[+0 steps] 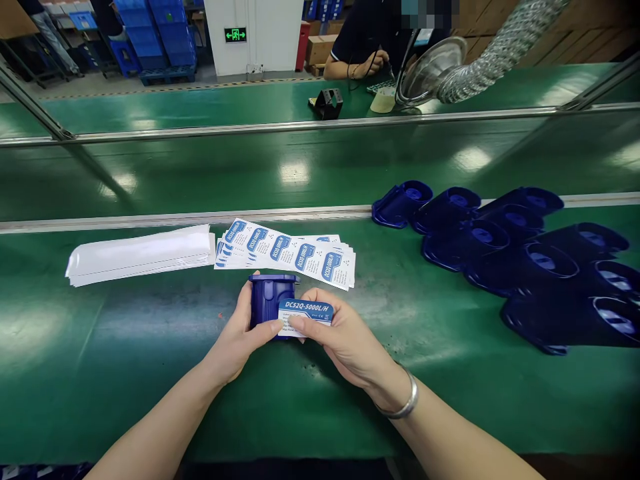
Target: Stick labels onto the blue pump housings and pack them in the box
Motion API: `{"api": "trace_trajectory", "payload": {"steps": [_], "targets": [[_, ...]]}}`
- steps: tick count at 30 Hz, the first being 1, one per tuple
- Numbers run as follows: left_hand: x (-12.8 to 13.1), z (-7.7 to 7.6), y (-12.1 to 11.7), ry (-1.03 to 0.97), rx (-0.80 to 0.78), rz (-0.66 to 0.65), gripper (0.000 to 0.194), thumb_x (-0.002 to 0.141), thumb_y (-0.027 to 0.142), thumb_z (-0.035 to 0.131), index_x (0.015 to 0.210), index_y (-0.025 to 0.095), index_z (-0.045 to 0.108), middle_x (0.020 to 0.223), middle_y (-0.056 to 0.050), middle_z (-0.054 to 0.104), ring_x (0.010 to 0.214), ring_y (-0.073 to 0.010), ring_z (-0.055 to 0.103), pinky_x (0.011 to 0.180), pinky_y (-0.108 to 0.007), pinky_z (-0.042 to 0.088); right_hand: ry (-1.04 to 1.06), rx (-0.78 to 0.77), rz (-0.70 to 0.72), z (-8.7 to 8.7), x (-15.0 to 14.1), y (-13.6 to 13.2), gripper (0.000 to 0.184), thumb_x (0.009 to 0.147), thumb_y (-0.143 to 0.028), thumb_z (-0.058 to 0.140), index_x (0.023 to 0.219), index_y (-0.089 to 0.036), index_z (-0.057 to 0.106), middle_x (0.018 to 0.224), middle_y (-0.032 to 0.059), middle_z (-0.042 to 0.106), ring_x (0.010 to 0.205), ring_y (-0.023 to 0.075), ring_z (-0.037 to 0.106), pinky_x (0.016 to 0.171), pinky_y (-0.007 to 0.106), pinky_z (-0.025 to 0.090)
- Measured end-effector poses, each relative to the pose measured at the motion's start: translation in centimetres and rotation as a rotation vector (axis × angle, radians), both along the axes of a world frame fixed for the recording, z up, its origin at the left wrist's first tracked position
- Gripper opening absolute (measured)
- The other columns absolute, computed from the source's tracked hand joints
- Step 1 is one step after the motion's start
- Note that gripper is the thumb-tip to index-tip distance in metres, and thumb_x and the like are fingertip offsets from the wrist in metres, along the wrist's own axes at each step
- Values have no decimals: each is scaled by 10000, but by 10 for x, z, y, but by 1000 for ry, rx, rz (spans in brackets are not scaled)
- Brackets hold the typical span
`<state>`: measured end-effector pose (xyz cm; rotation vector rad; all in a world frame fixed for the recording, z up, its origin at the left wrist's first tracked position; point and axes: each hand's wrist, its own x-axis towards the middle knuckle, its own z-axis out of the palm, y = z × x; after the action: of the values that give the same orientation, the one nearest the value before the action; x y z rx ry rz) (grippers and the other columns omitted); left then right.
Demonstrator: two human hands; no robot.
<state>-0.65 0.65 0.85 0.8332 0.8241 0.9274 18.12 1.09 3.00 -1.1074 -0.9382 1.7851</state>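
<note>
My left hand (245,333) is closed around a dark blue plastic housing (265,300), its thumb on the left edge of a label. That blue-and-white label (305,308), printed "DC52Q-5000L/H", lies across the right side of the housing. Pinched on the label is my right hand (345,337), thumb in front and the other fingers mostly hidden behind. How much of the label sticks to the housing I cannot tell. Just beyond my hands lie fanned strips of similar labels (290,250).
A stack of white paper strips (140,253) lies left of the labels. Several more blue housings (485,237) stand at the right. A metal rail (250,130) crosses beyond the bench. Past it are a black bracket (327,105), a flexible duct (500,60) and a co-worker's hand (373,65).
</note>
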Motion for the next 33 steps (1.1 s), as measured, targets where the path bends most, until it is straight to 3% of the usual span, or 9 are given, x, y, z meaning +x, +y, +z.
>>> {"api": "trace_trajectory", "payload": {"steps": [9, 16, 33], "targets": [[-2, 5, 2, 36, 19, -51, 881, 870, 340, 751, 1567, 272, 217, 1509, -111, 468, 1363, -328, 474, 1110, -410, 441, 13, 6, 0, -1, 0, 0, 382, 711, -384, 918, 816, -187, 608, 706, -37, 607, 658, 108, 530, 670, 255, 428], [-3, 2, 2, 41, 18, -43, 1003, 866, 349, 761, 1604, 280, 85, 1510, -104, 471, 1354, -303, 487, 1107, -390, 452, 46, -3, 2, -3, 0, 1, 391, 709, -359, 925, 844, -176, 606, 725, -38, 615, 667, 98, 540, 664, 239, 443], [-3, -3, -1, 49, 0, -16, 1045, 852, 320, 778, 1611, 332, 59, 1607, -71, 365, 1448, -319, 390, 1104, -375, 476, 87, -48, -35, 0, -1, 1, 413, 679, -321, 943, 866, -177, 604, 760, -51, 615, 695, 82, 548, 661, 212, 452]]}}
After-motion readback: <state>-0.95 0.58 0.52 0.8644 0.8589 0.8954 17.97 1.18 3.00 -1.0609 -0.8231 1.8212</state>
